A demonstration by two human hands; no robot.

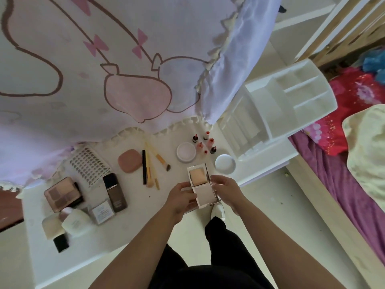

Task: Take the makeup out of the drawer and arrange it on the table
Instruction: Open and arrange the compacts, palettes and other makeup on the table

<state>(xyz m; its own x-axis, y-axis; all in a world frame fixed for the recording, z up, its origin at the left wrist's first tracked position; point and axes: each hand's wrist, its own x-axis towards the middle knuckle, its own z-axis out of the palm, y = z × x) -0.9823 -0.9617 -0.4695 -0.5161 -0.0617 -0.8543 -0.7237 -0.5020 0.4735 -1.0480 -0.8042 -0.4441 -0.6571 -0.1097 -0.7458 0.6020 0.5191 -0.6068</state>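
Observation:
Both hands hold an open square powder compact [201, 185] above the front edge of the white table [133, 207]. My left hand [180, 200] grips its left side and my right hand [226, 191] its right side. The compact's lid stands open, showing a beige pad and a pale pan. On the table lie an eyeshadow palette [62, 193], a dark foundation bottle [115, 192], a pink compact [129, 160], several brushes [153, 163], two round white jars [186, 152] [225, 164] and several small bottles [205, 142].
A white drawer organiser [291, 105] stands at the table's right end. A pink and white curtain [104, 69] hangs over the back of the table. A sheet of nail tips [88, 163], a white bottle [75, 223] and a small box [102, 212] sit at the left. A bed [354, 163] is on the right.

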